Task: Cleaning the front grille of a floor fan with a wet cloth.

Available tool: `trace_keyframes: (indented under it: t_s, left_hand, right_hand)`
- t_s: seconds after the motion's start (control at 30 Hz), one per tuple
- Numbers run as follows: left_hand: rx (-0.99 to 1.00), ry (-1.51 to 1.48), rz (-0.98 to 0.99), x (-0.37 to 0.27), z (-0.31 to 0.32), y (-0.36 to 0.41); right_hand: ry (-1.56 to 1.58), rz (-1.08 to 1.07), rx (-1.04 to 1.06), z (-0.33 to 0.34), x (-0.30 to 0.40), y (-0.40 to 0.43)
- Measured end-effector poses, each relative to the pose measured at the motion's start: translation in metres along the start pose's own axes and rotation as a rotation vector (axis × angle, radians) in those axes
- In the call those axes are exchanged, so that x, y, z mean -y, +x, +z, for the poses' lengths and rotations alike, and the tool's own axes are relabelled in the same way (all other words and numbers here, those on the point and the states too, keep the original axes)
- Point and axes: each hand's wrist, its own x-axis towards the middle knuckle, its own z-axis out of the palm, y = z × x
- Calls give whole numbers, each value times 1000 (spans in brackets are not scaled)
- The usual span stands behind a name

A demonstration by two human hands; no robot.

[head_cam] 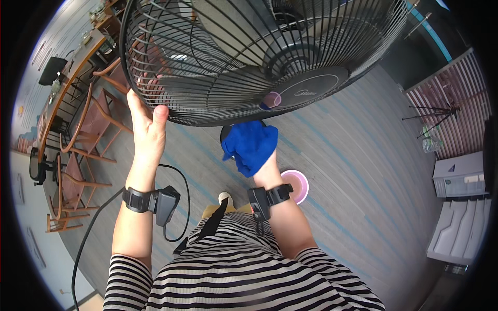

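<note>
A large black Midea fan head (241, 89) with a wire grille fills the top of the view. My left hand (149, 120) grips the rim of the fan's grille at its left side, the thumb in front and the fingers partly behind the wires. Below the grille, my right hand (268, 165) holds a crumpled blue cloth (251, 145), which covers its fingers. Behind the cloth shows part of a dark round thing, perhaps the fan's base. A pink bucket (306, 188) with brownish water stands on the floor, partly hidden by my right wrist.
Wooden chairs (91, 128) and a long table (74, 74) line the left. At the right are a black tripod (453, 112), plastic bottles (432, 145) and white boxes (459, 173). A black cable (83, 241) hangs near my left arm.
</note>
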Motion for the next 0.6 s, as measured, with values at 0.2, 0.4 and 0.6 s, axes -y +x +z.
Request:
trace_keyframes:
  t_s: [0.2, 0.4, 0.6]
  left_hand:
    - [34, 19, -34, 4, -15, -1]
    - [72, 88, 15, 1, -11, 0]
    - [64, 108, 34, 6, -14, 7]
  right_hand:
    - [76, -74, -206, 23, -7, 2]
    - [433, -31, -197, 4, -10, 9]
    - [206, 7, -343, 27, -5, 1]
